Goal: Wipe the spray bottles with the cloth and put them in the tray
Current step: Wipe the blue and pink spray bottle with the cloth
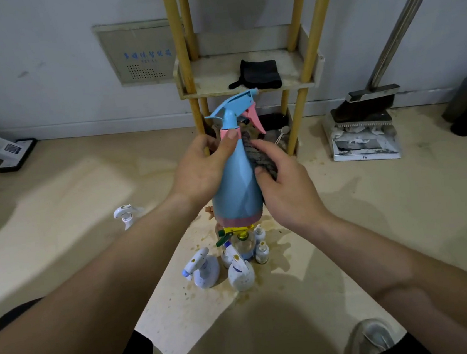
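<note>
The person is holding a light blue plastic spray bottle [236, 188], with a pink collar and a pink trigger, upright in the air between both hands. It is hanging above the floor and is not yet at the rack behind it. The left hand [203, 168] is gripping the narrow neck, fingers curling round the far side and the thumb pressing on the pink collar. The right hand [285, 185] is pressing a grey ribbed cloth [259, 156] to the bottle's right flank, its fingers closing over the bunched fabric and clamping it against the plastic.

The wiping step seems to be under way. The bottle is looking like smooth, stiff, thin-walled plastic, likely slippery where damp. Its opaque wall is hiding any liquid, so its weight cannot be told. The neck just under the collar is probably the safest hold, since a grip on the trigger could fire the spray. The soft cloth should be moulding easily to the curved body.

The cream shelf tray [209, 76] of the yellow-posted rack, with a folded black cloth [258, 73] lying on it, is likely the destination. A cluster of white and clear spray bottles [240, 275] is standing on the floor beneath the hands.
</note>
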Tool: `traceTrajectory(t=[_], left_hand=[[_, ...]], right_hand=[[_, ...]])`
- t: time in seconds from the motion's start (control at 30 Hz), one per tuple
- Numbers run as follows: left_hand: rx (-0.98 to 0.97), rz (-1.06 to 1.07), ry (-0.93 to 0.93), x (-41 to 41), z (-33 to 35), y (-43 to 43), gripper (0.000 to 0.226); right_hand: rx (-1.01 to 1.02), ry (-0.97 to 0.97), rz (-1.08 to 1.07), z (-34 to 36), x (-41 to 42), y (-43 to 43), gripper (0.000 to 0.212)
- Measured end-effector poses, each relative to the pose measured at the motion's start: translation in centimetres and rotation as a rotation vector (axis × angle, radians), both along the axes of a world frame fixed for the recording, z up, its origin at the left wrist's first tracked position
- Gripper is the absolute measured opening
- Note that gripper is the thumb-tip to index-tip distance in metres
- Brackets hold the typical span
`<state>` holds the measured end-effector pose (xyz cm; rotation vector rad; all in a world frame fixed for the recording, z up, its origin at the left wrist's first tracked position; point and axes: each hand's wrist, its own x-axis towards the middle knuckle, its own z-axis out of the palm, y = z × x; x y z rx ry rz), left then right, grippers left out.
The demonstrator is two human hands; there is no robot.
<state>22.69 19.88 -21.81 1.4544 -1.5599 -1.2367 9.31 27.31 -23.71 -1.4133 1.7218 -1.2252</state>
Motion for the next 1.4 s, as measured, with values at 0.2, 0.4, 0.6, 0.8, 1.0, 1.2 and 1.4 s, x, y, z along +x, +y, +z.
traceTrajectory(t=[0.2, 0.4, 0.6, 0.8, 1.0, 1.2, 1.4], left_hand=[[-0.091, -0.056, 0.047, -0.3, -0.5, -0.3, 0.025], [-0.121, -0.168, 0.072, -0.5, -0.2, 0.0, 0.017], [-0.109, -0.172, 0.058, -0.6, -0.4, -0.3, 0.01], [-0.221, -0.266, 0.033, -1.2, -0.3, 0.8, 0.024], [-0.155, -0.225, 0.097, -0.4, -0.1, 0.2, 0.02], [-0.088, -0.155, 0.169, -0.9, 0.1, -0.1, 0.015], [-0.04, -0.041, 0.213, -1.2, 0.0, 0.0, 0.034]], right_hand=[[0.005, -0.053, -0.022, -0.2, -0.1, -0.4, 0.045], [-0.014, -0.024, -0.076, 0.2, -0.6, -0.4, 0.043], [-0.14, -0.063, -0.131, 0.9, -0.9, -0.7, 0.04], [-0.208, 0.016, -0.203, 1.5, -0.9, -0.8, 0.036], [-0.216, 0.171, -0.041, 1.6, -0.9, -0.5, 0.039], [-0.062, 0.11, -0.076, 3.0, -3.5, -1.4, 0.036], [-0.065, -0.033, 0.099, 1.8, -2.1, -0.9, 0.04]])
